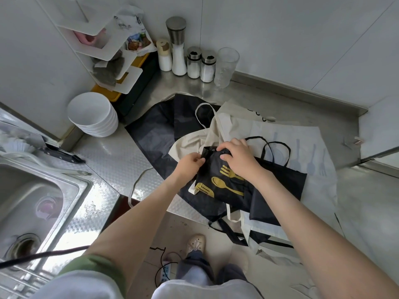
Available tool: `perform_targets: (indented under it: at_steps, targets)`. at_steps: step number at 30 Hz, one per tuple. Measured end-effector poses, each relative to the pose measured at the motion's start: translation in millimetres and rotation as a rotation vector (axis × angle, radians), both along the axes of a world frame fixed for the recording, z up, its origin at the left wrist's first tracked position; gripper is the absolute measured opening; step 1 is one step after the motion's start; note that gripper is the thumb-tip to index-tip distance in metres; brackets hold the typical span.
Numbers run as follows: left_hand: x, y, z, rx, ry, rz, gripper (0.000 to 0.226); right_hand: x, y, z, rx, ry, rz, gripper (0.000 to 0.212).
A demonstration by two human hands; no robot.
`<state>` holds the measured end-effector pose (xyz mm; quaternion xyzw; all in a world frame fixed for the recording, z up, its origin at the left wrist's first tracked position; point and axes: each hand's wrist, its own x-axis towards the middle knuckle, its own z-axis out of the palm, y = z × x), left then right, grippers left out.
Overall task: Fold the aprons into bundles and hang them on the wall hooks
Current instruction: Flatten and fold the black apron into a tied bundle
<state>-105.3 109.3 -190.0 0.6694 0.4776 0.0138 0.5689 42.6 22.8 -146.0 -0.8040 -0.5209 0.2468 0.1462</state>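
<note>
A black apron with gold fork and spoon prints [224, 186] lies partly folded on the steel counter, on top of other aprons. My left hand [189, 164] pinches its upper left edge. My right hand [237, 155] grips the fabric at its top with curled fingers. Its black strap loops [278, 145] trail to the right. Beneath it lie a cream apron [218, 130], a white apron with pale blue utensil prints [311, 152] and a plain black apron [159, 128]. No wall hooks are in view.
A stack of white bowls [92, 115] stands at the left. Shakers [177, 46], jars and a glass [226, 67] line the back wall. A knife [62, 153] lies by the sink [36, 197]. Apron straps hang over the counter's front edge [183, 208].
</note>
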Motion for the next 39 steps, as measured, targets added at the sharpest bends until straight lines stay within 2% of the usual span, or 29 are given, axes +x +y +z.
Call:
perform_targets:
  at_steps: [5, 8, 11, 14, 16, 18, 20, 22, 23, 26, 29, 31, 33, 36, 39]
  targets:
    - [0.9, 2.6, 3.1, -0.043, -0.055, 0.029, 0.022, 0.7, -3.0, 1.9, 0.072, 0.035, 0.043, 0.008]
    - [0.0, 0.3, 11.3, -0.070, -0.120, 0.030, 0.023, -3.7, -3.2, 4.7, 0.121, 0.119, 0.065, 0.006]
    - [-1.6, -2.0, 19.3, -0.093, -0.165, 0.033, 0.019, -6.6, 0.1, 7.7, 0.128, 0.123, 0.092, 0.007]
    - [-5.3, -4.8, 25.8, -0.145, -0.212, -0.010, 0.044, -8.3, 5.5, 8.4, 0.099, 0.077, 0.124, 0.006]
    - [-8.4, -8.1, 31.6, -0.195, -0.256, -0.053, 0.052, -8.5, 7.8, 8.1, 0.104, 0.076, 0.117, 0.006]
    - [-8.1, -9.3, 31.8, -0.145, -0.217, -0.150, 0.056, -9.1, 8.6, 8.2, 0.131, 0.107, 0.092, 0.007]
    - [-6.2, -8.2, 28.9, -0.063, -0.155, -0.216, 0.042, -9.4, 9.3, 8.1, 0.152, 0.128, 0.080, 0.007]
    - [-3.8, -7.8, 26.3, -0.021, -0.129, -0.174, 0.031, -10.1, 9.5, 6.7, 0.183, 0.135, 0.064, 0.006]
    - [-2.6, -7.3, 25.1, -0.016, -0.118, -0.141, 0.030, -10.1, 9.4, 6.7, 0.211, 0.136, 0.046, 0.006]
    - [0.9, -9.9, 26.3, -0.048, -0.128, -0.062, 0.026, -6.4, 5.2, 5.7, 0.318, 0.146, -0.076, 0.024]
    - [4.2, -9.9, 23.7, -0.077, -0.116, 0.026, 0.035, 2.0, -4.8, 0.7, 0.298, 0.085, -0.173, 0.021]
    - [5.6, -9.2, 23.0, -0.101, -0.135, 0.037, 0.037, 5.3, -9.3, -4.7, 0.211, 0.023, -0.130, 0.019]
    - [5.4, -10.4, 21.8, -0.180, -0.216, 0.010, 0.026, 4.2, -9.3, -6.6, 0.175, 0.016, -0.074, 0.020]
    - [3.1, -13.0, 24.9, -0.247, -0.266, -0.123, 0.021, -2.8, -2.3, -5.1, 0.167, 0.078, -0.021, 0.026]
    - [1.2, -13.5, 22.9, -0.218, -0.246, -0.084, 0.020, -7.1, 1.2, -6.2, 0.205, -0.002, -0.060, 0.023]
